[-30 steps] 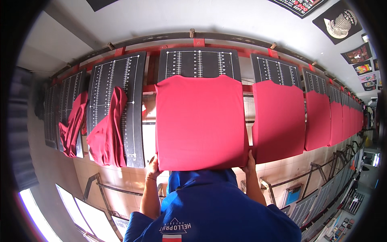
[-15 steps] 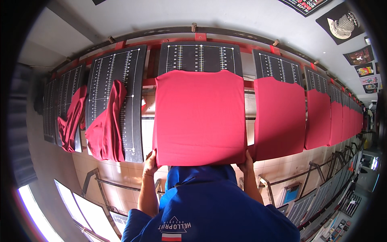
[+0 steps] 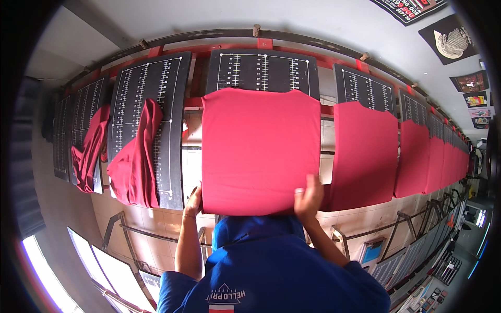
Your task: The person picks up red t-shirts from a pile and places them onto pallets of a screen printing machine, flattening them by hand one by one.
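A red shirt panel (image 3: 261, 151) with a curved neck edge lies smoothly over a black printing board (image 3: 252, 71) straight ahead of me. At its lower left corner, my left hand (image 3: 192, 203) is closed on the side edge, with some fingers hidden by the board. My right hand (image 3: 309, 200) is over the panel's lower right corner, blurred, its fingers stretched out and holding nothing. Whether it touches the cloth I cannot tell. To the left, a bunched red cloth piece (image 3: 136, 169) rests on another marked black board (image 3: 171, 156).
Rightward, a row of boards carries more flat red panels (image 3: 364, 156). Another crumpled red piece (image 3: 92, 156) lies on a board at far left. A dark rail (image 3: 219, 35) runs behind the boards. Metal frames (image 3: 151, 239) stand below on both sides.
My right hand has left the panel's right edge and moved inward over its lower right corner. My left hand stays at the left edge, slightly higher. The view has shifted slightly.
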Available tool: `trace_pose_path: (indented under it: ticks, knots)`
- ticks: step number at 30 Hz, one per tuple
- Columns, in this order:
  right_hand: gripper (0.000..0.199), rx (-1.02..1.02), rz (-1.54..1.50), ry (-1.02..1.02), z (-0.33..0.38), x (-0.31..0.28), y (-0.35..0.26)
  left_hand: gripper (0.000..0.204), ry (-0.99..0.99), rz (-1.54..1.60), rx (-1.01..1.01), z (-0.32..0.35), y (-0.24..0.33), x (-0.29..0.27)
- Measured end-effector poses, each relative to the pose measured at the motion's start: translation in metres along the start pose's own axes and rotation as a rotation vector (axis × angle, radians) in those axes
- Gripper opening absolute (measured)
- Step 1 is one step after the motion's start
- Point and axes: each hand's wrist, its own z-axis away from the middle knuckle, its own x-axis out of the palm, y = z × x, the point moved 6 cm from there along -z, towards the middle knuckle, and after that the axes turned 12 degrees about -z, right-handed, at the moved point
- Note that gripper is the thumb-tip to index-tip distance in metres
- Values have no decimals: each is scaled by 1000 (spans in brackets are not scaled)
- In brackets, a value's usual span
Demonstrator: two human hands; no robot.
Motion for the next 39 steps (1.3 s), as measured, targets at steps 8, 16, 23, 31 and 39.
trace_pose_path:
  ticks: [8, 16, 23, 31, 39]
  knots:
    - [63, -665, 328, -466, -200, 80, -61, 53, 260, 361, -27, -67, 33, -11]
    - [66, -881, -33, -1020, 8, 132, -107, 54, 282, 465, 67, -57, 32, -10]
    - [74, -847, 202, -599, -227, 175, -133, 28, 637, 178, -82, -26, 16, -2]
    - [81, -908, 233, -748, -109, 245, -209, 40, 657, 278, -106, -9, 27, 4]
    - [81, -1125, 75, -1038, -27, 238, -180, 67, 591, 91, -157, 31, 7, 14]
